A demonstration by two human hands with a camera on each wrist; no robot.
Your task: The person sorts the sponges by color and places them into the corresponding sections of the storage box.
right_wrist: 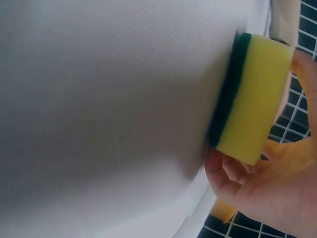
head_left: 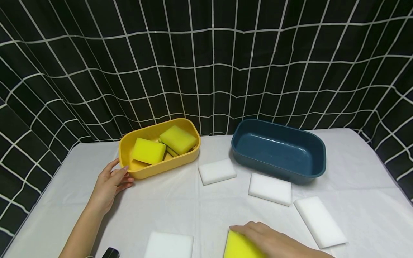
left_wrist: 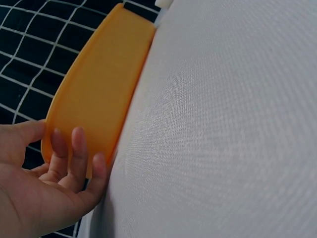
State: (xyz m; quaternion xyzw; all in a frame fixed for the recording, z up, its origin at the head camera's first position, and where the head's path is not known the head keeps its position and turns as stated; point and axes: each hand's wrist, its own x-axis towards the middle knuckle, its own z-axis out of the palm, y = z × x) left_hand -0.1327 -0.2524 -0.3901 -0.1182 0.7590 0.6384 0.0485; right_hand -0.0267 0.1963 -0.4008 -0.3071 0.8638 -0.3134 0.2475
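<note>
A yellow plastic bin stands at the back left with several yellow sponges in it. My left hand grips its near left corner, thumb at the rim; in the left wrist view the other fingers curl beside the bin's outer wall. Near the front edge, my right hand holds a yellow sponge by its sides. The right wrist view shows that sponge's dark green scouring layer facing the white cloth, with thumb and fingers at opposite ends.
A dark blue bin stands at the back right with nothing in it. White sponge blocks lie about the cloth: one by the middle, others to the right and front. A small black object shows by the left forearm. A black grid curtain hangs behind.
</note>
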